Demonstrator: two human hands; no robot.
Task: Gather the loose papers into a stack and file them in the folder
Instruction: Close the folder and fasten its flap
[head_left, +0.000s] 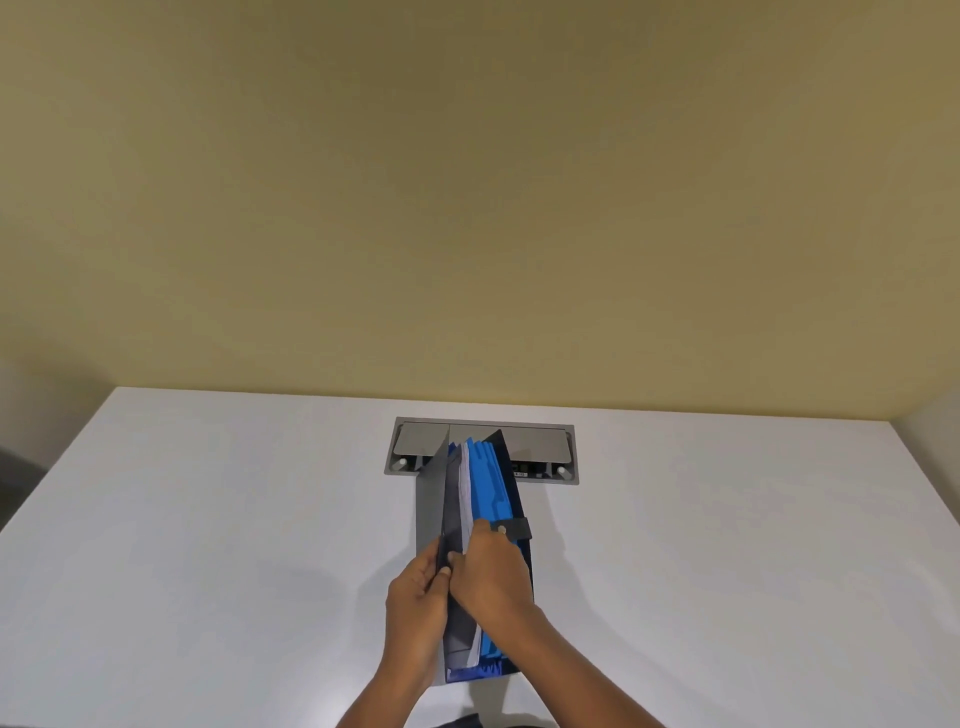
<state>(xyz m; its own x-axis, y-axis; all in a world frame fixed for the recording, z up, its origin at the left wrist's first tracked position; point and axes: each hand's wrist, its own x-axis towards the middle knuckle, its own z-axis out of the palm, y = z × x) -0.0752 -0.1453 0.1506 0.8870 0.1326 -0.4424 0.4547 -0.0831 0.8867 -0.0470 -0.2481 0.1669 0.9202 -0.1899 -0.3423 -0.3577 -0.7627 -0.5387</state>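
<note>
You're deep into the filing now. The folder (470, 545), a dark accordion type with blue dividers (488, 488), stands on the white table (208, 519) at the centre of your view, running from 6 o'clock near your body out toward 12 o'clock, where its far end overlaps the grey cable hatch (540, 447) set in the tabletop. No loose sheets show anywhere on the table, so the gathering looks done. The papers (466, 493) sit as a thin white band inside the folder, in a front pocket just left of the blue dividers, behind the grey front cover.

Your left hand (415, 608) is at 9 o'clock of the folder's near end, fingers curled, pinching the grey front cover and pulling it outward. Your right hand (491, 571) is just across at 3 o'clock, closed loosely over the top edges of the dividers, thumb pressing down beside the papers; whether it actually grips the sheets I can't tell. The two hands nearly touch over the pocket mouth.

What's left, by my read: seat the papers fully, let the cover fall back, and fasten the strap tab (517, 529) that lies just beyond your right knuckles at 1 o'clock.
</note>
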